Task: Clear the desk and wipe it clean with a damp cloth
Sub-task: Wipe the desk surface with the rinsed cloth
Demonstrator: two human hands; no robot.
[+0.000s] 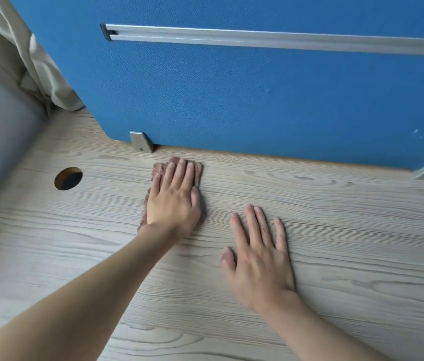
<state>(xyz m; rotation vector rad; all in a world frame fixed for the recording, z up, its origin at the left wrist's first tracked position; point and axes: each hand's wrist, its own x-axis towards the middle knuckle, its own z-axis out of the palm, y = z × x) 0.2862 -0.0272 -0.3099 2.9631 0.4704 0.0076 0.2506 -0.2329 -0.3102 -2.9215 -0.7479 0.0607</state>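
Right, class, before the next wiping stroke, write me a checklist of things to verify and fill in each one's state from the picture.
1. Left hand pressing flat on the cloth: ok.
2. Cloth damp: cannot tell.
3. Right hand flat on the desk, apart from the cloth: ok.
4. Cable hole apart from the cloth, to its left: ok.
5. Metal bracket apart from the cloth's far edge: ok, though close.
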